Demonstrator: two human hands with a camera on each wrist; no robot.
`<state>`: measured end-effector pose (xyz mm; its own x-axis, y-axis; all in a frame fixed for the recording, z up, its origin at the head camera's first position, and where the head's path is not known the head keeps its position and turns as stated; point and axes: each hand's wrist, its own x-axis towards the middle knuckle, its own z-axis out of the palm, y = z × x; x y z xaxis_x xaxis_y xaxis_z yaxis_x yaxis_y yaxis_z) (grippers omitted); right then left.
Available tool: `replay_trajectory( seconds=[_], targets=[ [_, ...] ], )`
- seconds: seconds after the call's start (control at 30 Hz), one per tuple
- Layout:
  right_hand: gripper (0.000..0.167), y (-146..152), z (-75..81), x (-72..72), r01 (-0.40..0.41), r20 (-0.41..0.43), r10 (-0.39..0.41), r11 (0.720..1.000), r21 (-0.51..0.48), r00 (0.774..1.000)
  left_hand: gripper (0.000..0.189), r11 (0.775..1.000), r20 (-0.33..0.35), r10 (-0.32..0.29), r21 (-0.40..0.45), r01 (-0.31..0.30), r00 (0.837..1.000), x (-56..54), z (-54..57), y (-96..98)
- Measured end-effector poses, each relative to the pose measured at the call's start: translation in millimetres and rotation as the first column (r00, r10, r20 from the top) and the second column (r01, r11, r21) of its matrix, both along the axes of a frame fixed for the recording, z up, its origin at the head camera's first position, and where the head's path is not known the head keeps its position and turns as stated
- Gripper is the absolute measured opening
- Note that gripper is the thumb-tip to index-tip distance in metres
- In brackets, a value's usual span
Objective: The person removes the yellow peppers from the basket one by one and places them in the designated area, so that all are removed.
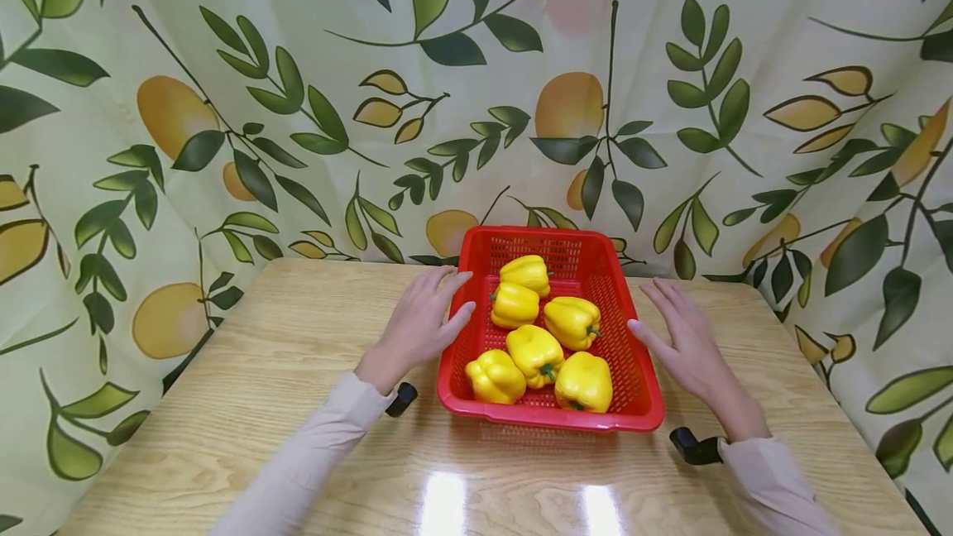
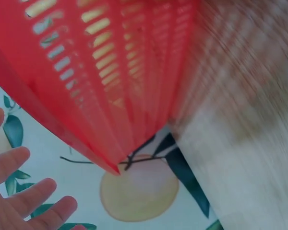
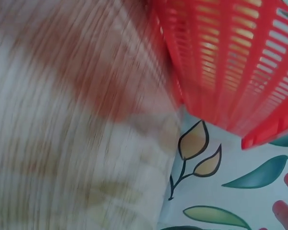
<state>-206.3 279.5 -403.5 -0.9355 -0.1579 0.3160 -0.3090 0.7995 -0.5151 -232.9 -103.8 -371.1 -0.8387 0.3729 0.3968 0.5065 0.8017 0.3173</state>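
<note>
A red plastic basket (image 1: 551, 418) with slotted walls stands on the wooden table, holding several yellow bell peppers (image 1: 534, 354). My left hand (image 1: 423, 317) is at the basket's left side, fingers spread and relaxed near the rim; whether it touches the rim I cannot tell. On the other side my right hand (image 1: 681, 337) is beside the right wall, fingers extended and holding nothing. In the left wrist view, the fingers (image 2: 43, 191) are apart from the basket wall (image 2: 149, 72). Only fingertips (image 3: 283, 211) show in the right wrist view, near the basket's slotted side (image 3: 221, 62).
The light wooden table (image 1: 298, 337) extends to both sides of the basket. Behind it hangs a cloth (image 1: 491, 106) printed with leaves and fruit. A black wrist-camera piece (image 1: 694, 447) sits by the right wrist, another (image 1: 402, 400) by the left.
</note>
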Motion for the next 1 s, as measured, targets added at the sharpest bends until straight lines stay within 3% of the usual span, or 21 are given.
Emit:
replay_trajectory(
  seconds=[0.53,0.73,1.0],
  targets=[
    [0.072,-21,1.1,7.9,-0.050,0.132,0.062,0.995,-0.091,0.989,0.048,0.996,0.063,-0.077,-0.036,0.080,0.995,23.7,-2.0,18.0],
    [0.073,-25,2.5,12.4,-0.060,0.187,0.078,0.993,-0.100,0.979,0.049,0.986,0.111,-0.139,-0.075,0.148,0.984,29.2,-2.5,25.1],
    [0.074,-29,0.9,12.8,-0.077,0.211,0.109,0.985,-0.155,0.971,0.053,0.974,0.201,-0.175,-0.108,0.200,0.964,31.1,-0.2,33.1]
  ],
)
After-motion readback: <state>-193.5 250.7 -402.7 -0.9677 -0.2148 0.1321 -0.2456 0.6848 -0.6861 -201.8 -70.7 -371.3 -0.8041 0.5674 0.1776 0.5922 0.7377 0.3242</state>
